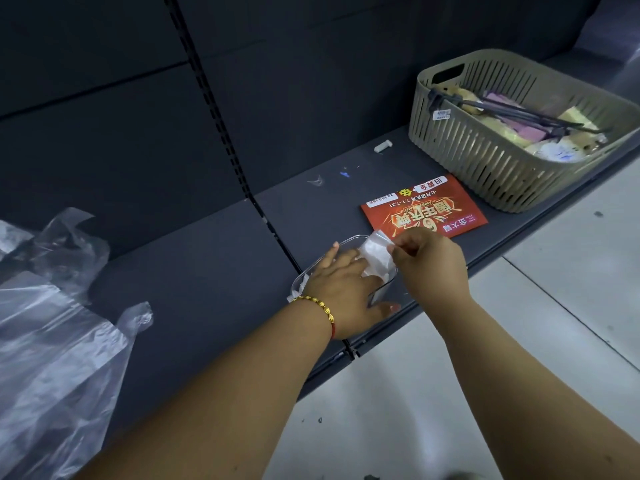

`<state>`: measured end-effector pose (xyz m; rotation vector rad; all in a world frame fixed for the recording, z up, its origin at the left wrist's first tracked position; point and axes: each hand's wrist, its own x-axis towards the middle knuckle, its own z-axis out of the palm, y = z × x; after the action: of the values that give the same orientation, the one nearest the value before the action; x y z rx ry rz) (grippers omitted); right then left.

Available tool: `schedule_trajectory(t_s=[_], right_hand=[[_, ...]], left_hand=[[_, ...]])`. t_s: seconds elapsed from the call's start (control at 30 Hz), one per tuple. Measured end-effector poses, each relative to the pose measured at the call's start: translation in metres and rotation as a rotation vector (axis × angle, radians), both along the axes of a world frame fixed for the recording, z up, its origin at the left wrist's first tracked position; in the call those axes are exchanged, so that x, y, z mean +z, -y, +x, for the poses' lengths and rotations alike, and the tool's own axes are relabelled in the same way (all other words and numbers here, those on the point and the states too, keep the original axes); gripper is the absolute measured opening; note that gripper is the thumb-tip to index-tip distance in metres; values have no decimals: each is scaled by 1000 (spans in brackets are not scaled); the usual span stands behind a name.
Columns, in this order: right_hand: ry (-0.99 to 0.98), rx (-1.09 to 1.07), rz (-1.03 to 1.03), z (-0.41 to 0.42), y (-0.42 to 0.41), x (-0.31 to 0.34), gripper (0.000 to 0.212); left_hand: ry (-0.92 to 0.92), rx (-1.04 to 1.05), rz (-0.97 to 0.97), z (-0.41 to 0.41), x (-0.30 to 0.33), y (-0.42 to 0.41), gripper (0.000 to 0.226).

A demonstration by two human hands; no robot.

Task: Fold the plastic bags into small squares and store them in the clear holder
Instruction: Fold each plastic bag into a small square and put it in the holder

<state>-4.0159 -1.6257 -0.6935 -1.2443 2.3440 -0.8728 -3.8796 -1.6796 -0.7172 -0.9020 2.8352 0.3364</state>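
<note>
We saw the folded plastic bag [375, 256], a small whitish square, standing partly inside the clear holder [311, 268], which sat near the front edge of the dark shelf [207, 271]. The right hand [431, 263] pinched the bag's upper corner between thumb and curled fingers, at the holder's far right end. The left hand [341, 291] lay over the holder from the near side, its fingers straight and reaching down into it beside the bag, the forefinger stretched along the far rim and the thumb pressed against the near wall; we could not tell whether those fingers touched the bag's lower part. A bit of white plastic showed at the holder's left end, just under the left wrist, which wore a gold bead bracelet [317, 304] on a red cord. Just beyond the right hand lay a red printed leaflet [424, 207] flat on the shelf, its near edge partly covered by the hand. Farther right stood a beige slatted basket [485, 161] holding dark tongs-like rods and some pale packets we could not make out. A small white piece [382, 146] lay on the shelf left of the basket. At the far left of the shelf, well apart from the holder, loose clear plastic bags [59, 334] lay unfolded in a crumpled heap. Pale floor tiles [519, 341] showed below the shelf edge on the right.
</note>
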Motion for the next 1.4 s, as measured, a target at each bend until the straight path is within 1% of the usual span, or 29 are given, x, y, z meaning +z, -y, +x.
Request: schedule_trajectory(t_s=[0.13, 0.2, 0.3, 0.5, 0.73, 0.8, 0.9, 0.93, 1.0, 1.1, 1.17, 1.23, 1.33, 1.4], right_hand=[[-24, -45, -23, 2, 1, -3, 12], [-20, -90, -64, 1, 0, -1, 11], [-11, -126, -107, -1, 0, 0, 10], [-24, -71, -100, 2, 2, -11, 11], [-178, -8, -67, 3, 4, -23, 14], [-215, 11, -54, 3, 5, -24, 15], [-235, 48, -6, 6, 7, -24, 14], [-244, 67, 25, 7, 9, -24, 14], [-311, 96, 67, 10, 13, -26, 17], [-434, 41, 13, 16, 20, -30, 16], [-470, -31, 57, 22, 23, -34, 16], [-475, -45, 176, 25, 24, -37, 19], [-409, -13, 296, 24, 26, -37, 25], [-370, -31, 307, 24, 26, -35, 28]], left_hand=[[-74, 140, 65, -2, -1, -2, 66], [-61, 177, 57, -4, 1, -2, 69], [-31, 177, 40, -11, 2, 0, 66], [-21, 134, 94, -12, 2, 2, 59], [-31, 141, 111, -3, 6, 0, 58], [-60, 145, 107, 2, 6, -1, 53], [-178, 173, 75, 11, 2, -4, 46], [-220, 188, 43, 14, -1, -7, 49], [-249, 249, -41, 20, -6, -13, 64], [-131, 381, -75, 26, -17, -18, 89], [-56, 421, -32, 27, -23, -19, 94], [-28, 416, -22, 26, -28, -19, 97], [-26, 416, -34, 26, -29, -19, 102], [-37, 430, -9, 28, -24, -20, 101]])
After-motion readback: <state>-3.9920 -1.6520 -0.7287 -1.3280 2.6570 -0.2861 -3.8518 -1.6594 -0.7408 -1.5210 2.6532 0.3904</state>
